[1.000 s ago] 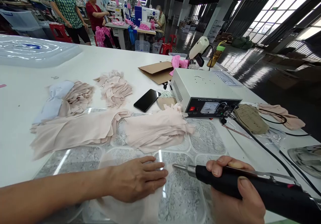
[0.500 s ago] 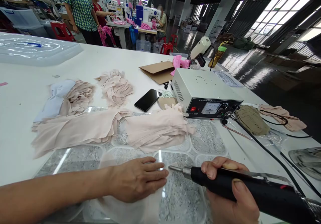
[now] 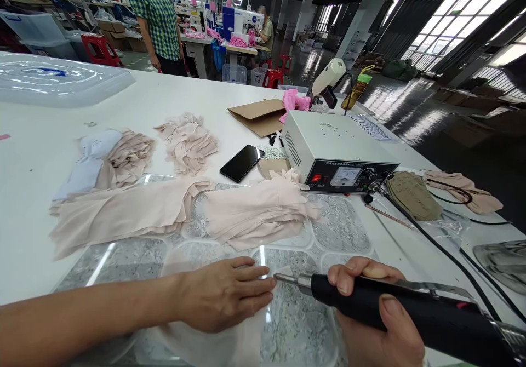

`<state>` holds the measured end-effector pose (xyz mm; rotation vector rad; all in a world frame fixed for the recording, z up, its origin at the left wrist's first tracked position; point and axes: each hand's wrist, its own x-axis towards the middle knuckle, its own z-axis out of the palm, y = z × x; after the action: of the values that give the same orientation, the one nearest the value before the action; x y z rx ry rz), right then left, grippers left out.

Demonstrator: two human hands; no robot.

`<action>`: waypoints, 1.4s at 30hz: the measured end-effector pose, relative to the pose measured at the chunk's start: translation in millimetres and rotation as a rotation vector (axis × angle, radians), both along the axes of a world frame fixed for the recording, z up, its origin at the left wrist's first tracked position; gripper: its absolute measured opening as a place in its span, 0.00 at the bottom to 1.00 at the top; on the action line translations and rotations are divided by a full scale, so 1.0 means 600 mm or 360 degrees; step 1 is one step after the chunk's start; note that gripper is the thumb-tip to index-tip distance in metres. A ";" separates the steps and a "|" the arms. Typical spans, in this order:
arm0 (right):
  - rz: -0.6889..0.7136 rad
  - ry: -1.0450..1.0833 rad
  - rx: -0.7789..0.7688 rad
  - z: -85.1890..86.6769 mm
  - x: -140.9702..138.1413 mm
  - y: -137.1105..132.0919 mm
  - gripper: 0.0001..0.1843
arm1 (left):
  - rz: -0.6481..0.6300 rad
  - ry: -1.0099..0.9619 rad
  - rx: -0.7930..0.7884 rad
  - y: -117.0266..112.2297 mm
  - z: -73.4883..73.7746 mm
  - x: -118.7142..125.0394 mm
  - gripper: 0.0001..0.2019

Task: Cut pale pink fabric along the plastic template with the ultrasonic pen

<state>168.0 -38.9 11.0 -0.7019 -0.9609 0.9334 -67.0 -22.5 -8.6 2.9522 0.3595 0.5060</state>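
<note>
My left hand (image 3: pixel 224 293) lies flat, fingers stretched out, pressing a pale fabric piece (image 3: pixel 197 339) onto the glass work plate (image 3: pixel 123 257) at the table's near edge. My right hand (image 3: pixel 378 315) is wrapped round a black hand-held cutting tool (image 3: pixel 411 309); its metal tip (image 3: pixel 283 277) touches the fabric just beside my left fingertips. A black cable (image 3: pixel 431 241) runs from the tool to a white control box (image 3: pixel 335 150) with a meter and a red switch. Two stacks of pink fabric pieces (image 3: pixel 257 211) (image 3: pixel 119 213) lie just beyond my hands.
Smaller fabric heaps (image 3: pixel 189 142) (image 3: pixel 123 159), a black phone (image 3: pixel 241 163) and cardboard (image 3: pixel 258 116) lie further back. A tan pattern piece (image 3: pixel 413 194) and pink cloth (image 3: pixel 464 189) sit right of the box. A person in a green check shirt (image 3: pixel 158 19) stands beyond the table.
My right hand has slid the tool leftward, bringing its tip up to my left fingertips. The left hand has stayed put. The person in the check shirt has walked to the right.
</note>
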 end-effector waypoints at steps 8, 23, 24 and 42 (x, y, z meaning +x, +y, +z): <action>-0.0005 -0.0007 0.0000 -0.002 -0.001 -0.002 0.07 | 0.0000 -0.0044 -0.0013 0.000 0.001 0.001 0.15; -0.0001 -0.0020 0.0017 0.002 -0.004 0.003 0.05 | -0.0009 0.0037 0.0010 0.001 0.005 0.000 0.16; -0.0012 -0.0002 0.0012 0.003 -0.003 0.002 0.06 | -0.0008 0.0032 0.0009 0.001 0.005 0.000 0.16; 0.0007 -0.0045 -0.0027 0.012 0.006 -0.015 0.06 | -0.0014 0.0021 0.0001 0.000 0.004 0.001 0.16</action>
<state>171.7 -48.1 18.3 -0.7296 -0.9809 0.9385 -66.2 -22.6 -6.1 2.9577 0.3481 0.4856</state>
